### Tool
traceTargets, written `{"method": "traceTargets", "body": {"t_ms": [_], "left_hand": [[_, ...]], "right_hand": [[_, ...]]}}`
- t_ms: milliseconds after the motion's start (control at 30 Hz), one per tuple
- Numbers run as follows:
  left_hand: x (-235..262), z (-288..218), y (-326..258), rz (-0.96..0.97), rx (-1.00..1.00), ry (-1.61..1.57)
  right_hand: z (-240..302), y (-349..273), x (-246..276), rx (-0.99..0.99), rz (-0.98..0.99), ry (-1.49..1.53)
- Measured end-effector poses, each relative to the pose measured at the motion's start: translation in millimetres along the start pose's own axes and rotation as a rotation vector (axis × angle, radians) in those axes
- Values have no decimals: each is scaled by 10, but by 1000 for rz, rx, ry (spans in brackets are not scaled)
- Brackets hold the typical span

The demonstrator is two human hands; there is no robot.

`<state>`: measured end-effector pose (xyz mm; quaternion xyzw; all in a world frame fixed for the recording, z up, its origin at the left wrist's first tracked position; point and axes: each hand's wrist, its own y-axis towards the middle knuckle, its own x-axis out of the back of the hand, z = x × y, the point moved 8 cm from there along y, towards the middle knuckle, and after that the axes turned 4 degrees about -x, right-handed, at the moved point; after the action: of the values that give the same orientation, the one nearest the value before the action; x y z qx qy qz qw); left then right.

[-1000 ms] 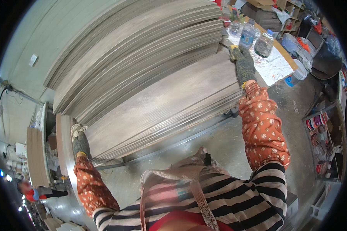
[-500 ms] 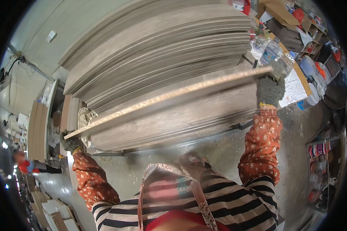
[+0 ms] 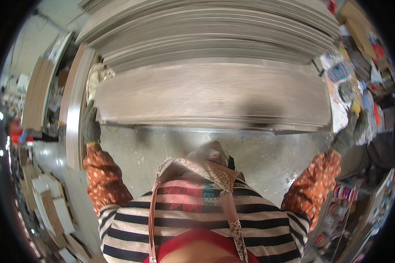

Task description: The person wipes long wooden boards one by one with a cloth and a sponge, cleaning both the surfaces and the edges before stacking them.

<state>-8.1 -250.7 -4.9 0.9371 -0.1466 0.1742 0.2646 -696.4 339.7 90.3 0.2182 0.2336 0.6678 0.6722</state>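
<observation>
In front of the person, a wide thin board lies flat on top of a tall stack of similar grey-brown sheets, its near edge running across the view just above a strip of concrete floor. The left hand, in a dark glove, sits at the board's left end with its fingers closed around the corner edge. The right hand, also gloved, is at the board's right end and grips the near corner there, though blur keeps the fingers from showing clearly. Both forearms wear orange patterned sleeves over a black-and-white striped shirt. A pale rag lies by the left end of the stack, just above the left hand. To the right of the stack a cluttered table holds paper and small containers. Standing panels lean at the left, beside the left hand.
</observation>
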Motion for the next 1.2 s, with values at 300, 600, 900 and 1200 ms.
{"method": "traceTargets", "body": {"t_ms": [300, 600, 900, 1200], "left_hand": [[-389, -610, 95, 442, -509, 457], [-654, -179, 6, 295, 693, -357], [-613, -218, 73, 465, -149, -27], [-921, -279, 137, 406, 526, -610]], "right_hand": [[512, -1499, -1034, 26, 628, -293], [2238, -3396, -3327, 535, 1428, -283], [3132, -4420, -4156, 958, 1124, 0], [2130, -2979, -2966, 723, 965, -225]]}}
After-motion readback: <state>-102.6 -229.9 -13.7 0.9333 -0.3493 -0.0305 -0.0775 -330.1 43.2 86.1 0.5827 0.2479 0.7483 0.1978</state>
